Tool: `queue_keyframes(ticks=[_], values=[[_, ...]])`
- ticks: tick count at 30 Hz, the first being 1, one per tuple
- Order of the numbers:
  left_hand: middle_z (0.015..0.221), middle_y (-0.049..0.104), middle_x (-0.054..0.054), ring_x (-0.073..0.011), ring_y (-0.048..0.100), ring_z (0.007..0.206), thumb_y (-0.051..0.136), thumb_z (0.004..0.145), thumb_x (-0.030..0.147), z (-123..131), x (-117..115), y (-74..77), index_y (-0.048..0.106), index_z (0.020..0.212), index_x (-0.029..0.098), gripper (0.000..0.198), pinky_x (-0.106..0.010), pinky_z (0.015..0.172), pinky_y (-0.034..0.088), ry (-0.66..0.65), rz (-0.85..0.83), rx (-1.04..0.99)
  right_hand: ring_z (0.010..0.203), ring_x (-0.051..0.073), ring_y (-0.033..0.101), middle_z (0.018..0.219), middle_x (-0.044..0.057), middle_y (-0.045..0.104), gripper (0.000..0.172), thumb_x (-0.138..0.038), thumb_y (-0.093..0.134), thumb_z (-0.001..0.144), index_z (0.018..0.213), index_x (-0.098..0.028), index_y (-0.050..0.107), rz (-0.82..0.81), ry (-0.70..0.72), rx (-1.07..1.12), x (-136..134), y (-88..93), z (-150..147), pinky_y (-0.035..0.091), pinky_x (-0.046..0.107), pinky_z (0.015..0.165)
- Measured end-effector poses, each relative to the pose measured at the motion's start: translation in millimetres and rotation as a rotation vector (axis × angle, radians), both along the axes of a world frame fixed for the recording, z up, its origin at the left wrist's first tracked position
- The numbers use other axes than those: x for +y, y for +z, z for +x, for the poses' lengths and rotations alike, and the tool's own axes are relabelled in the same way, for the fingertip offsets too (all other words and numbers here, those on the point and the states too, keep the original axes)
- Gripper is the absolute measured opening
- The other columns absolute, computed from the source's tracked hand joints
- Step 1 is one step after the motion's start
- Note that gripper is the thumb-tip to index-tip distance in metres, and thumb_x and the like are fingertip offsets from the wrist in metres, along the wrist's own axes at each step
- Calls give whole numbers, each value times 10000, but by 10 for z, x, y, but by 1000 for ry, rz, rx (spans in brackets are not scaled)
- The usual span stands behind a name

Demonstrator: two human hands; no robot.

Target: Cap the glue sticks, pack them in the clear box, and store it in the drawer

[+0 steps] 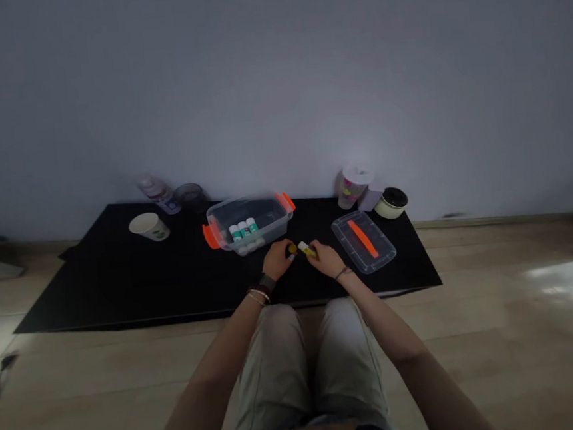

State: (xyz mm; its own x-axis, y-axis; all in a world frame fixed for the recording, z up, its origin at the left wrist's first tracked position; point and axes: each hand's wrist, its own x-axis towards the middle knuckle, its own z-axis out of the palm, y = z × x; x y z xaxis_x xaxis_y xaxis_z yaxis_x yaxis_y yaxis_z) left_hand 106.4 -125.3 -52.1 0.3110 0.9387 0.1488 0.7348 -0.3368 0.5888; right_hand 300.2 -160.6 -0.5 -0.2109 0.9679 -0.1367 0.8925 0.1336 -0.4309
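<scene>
My left hand (276, 260) is closed on a small round piece with a yellow-brown end (292, 248); its kind is too small to tell. Fingers of my right hand (327, 261) pinch a small yellow tube with a white end (306, 248), which points toward the left hand's piece. The two pieces are apart, just above the black table. Behind my left hand stands a clear plastic box (272, 231) with orange clips, holding several small white-and-green tubes (244, 229). Right of my right hand lies its clear lid (369, 248) with an orange handle.
On the black table (137, 288), a paper cup (150, 225), a bottle (161, 196) and a dark cup (191, 198) stand at left. Back right are a lidded cup (352, 188), a pale box (370, 197) and a round tin (390, 204). The wall rises behind.
</scene>
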Motion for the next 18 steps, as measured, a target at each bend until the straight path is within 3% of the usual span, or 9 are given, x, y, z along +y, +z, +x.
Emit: queue_keyframes(ticks=[5, 9, 18], values=[[1102, 673, -71, -238, 605, 1061, 635, 826, 193, 29, -102, 235, 644, 1103, 202, 277, -375, 962, 479, -80, 48, 22, 1024, 201, 613, 1137, 72, 650, 284, -277, 507, 973, 1251, -227, 542, 91, 90, -168, -124, 190, -4, 442, 258, 781], [1048, 677, -82, -247, 616, 1013, 674, 839, 290, 2, -155, 407, 688, 1078, 197, 256, -391, 934, 490, -173, 74, 19, 1109, 220, 543, 1165, 92, 623, 312, -204, 516, 963, 1272, -214, 556, 148, 159, -234, -179, 360, 59, 441, 294, 907], [926, 673, -65, -204, 631, 843, 648, 861, 477, 37, -235, 737, 745, 1069, 210, 351, -348, 809, 509, -257, -7, -265, 1094, 198, 552, 1163, 86, 633, 264, -259, 553, 973, 1224, -184, 591, 239, 255, -44, -266, 671, 206, 431, 311, 967]])
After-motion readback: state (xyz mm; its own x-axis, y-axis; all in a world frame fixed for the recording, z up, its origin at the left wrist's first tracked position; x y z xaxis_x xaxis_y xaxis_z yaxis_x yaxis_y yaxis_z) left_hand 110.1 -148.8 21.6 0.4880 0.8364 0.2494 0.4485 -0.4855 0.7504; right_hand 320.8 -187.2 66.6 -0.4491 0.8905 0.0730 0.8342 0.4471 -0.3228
